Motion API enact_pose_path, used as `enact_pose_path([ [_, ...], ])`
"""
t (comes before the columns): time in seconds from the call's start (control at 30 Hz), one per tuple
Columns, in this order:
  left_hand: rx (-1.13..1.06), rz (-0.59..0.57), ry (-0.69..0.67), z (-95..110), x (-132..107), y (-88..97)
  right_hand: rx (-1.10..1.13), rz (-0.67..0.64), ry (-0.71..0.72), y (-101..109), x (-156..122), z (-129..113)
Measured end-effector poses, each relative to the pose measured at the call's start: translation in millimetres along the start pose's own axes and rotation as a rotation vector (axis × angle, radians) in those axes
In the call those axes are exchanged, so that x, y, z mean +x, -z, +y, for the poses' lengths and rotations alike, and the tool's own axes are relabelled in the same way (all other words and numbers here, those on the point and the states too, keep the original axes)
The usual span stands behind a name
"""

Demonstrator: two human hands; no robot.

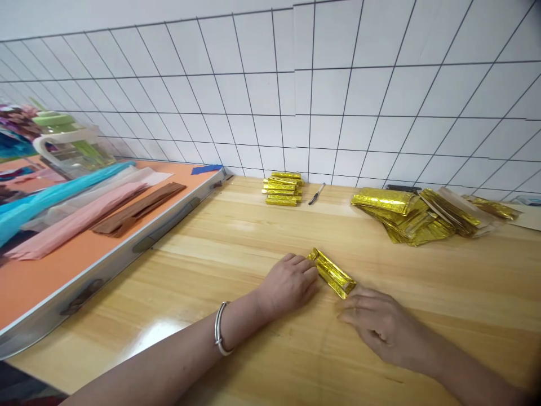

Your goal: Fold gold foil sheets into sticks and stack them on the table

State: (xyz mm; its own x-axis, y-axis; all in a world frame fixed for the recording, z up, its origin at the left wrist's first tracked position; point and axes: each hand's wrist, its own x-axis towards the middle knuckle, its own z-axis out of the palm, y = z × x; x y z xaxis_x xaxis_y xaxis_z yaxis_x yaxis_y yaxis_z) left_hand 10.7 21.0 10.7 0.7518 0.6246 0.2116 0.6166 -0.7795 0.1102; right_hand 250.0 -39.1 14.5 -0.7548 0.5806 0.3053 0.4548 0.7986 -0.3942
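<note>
Head view. The gold foil strip (333, 273) lies slantwise on the wooden table (236, 231), just right of and below the centre of the frame, between the two hands. The left hand (289, 282) is at its upper-left end: fingers bent and close together, fingertips at the foil. The thumb is hidden, so whether they clamp the strip or only press on it cannot be told. The right hand (380, 322), blurred, is at the lower-right end with fingers curled; contact and grip cannot be confirmed.

Handling assessment: the strip is judged very light, thin and flexible, somewhat firmer along its folded length. The shiny face is probably slick and quick to crease or tear under a hard pinch. Recommended hold: the folded long edges, or both ends with flat fingertips, avoiding pressure on the middle.

Similar material: a stack of narrow gold pieces (282, 192) lies at upper centre, with a pen (316, 194) just to its right; a looser pile of gold foil (406, 217) lies at right, above mid-height.

Markings: no brand, label or legible writing is found on the strip, the stack or the pile. The pen is too small to check for lettering. The wall (253, 101) carries dark grid lines only.
</note>
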Motion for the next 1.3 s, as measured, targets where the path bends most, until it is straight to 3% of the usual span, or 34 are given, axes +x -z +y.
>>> enact_pose_path([
  [0.1,-0.040,0.013,0.020,-0.7,11.0,-3.5,0.116,0.022,0.046,3.9,0.7,-0.5],
  [0.17,-0.073,0.018,0.025,-1.6,19.6,-7.4,0.134,0.139,0.031,7.9,-3.2,9.4],
  [0.27,-0.126,0.011,0.001,-4.8,35.5,-13.7,-0.025,0.341,-0.135,13.7,-10.8,33.9],
  [0.3,-0.155,0.003,-0.028,-6.5,41.5,-15.3,-0.107,0.354,-0.187,15.3,-12.5,42.4],
  [0.4,-0.291,-0.034,-0.177,-13.0,61.1,-18.1,-0.311,0.304,-0.277,18.0,-14.1,62.4],
  [0.5,-0.378,-0.104,-0.337,-18.7,82.8,-18.1,-0.419,0.218,-0.258,17.3,-14.1,73.3],
  [0.6,-0.346,-0.154,-0.448,-19.6,103.2,-15.5,-0.450,0.153,-0.200,15.5,-17.1,78.8],
  [0.7,-0.244,-0.124,-0.501,-16.2,111.2,-8.5,-0.455,0.141,-0.188,14.6,-21.2,80.8],
  [0.8,-0.245,-0.022,-0.402,-12.2,95.2,2.2,-0.473,0.131,-0.189,13.7,-22.9,77.1],
  [0.9,-0.329,0.061,-0.182,-8.9,57.4,11.0,-0.490,0.129,-0.193,11.1,-21.3,66.7],
  [0.97,-0.377,0.056,-0.090,-7.0,28.8,13.2,-0.492,0.135,-0.190,8.5,-19.1,57.7],
  [1.1,-0.386,0.016,-0.024,-4.5,-11.1,6.7,-0.509,0.124,-0.167,1.9,-15.4,42.5],
  [1.3,-0.177,0.074,-0.064,-1.4,-22.5,-7.1,-0.543,0.080,-0.154,-6.8,-19.7,42.8],
])
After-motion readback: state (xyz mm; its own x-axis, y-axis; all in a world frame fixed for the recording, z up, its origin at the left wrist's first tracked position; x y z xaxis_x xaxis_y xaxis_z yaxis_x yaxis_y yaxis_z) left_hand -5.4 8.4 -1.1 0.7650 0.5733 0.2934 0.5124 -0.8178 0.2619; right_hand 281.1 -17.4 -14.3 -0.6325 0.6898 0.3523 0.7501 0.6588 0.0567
